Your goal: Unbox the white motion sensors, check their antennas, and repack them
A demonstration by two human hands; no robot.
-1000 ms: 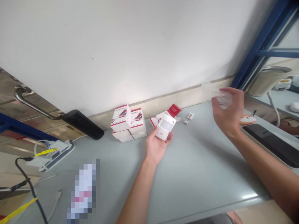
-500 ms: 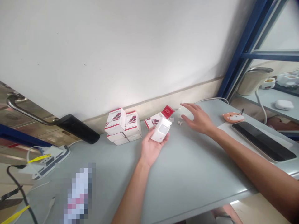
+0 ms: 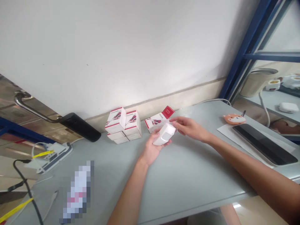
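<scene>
My left hand (image 3: 151, 149) is closed around a small white sensor unit (image 3: 164, 134), held just above the grey table (image 3: 187, 178) with its lens window tilted to the right. My right hand (image 3: 191, 128) reaches in from the right. Its fingertips are drawn together in a pinch at the unit's upper right corner; what they pinch, if anything, is too small to make out. An opened white and red box (image 3: 159, 118) lies on its side just behind both hands, near the wall.
A stack of white and red boxes (image 3: 123, 125) stands to the left by the wall, beside a black handle (image 3: 79, 126). A power strip (image 3: 52, 152) and cables lie far left. A black tablet (image 3: 264, 143) and an orange fox-shaped item (image 3: 234, 119) sit right.
My right hand came down from the upper right, where it held a clear bag, reached to the table behind the open box, then moved left to the unit. My left hand tilted the unit.
</scene>
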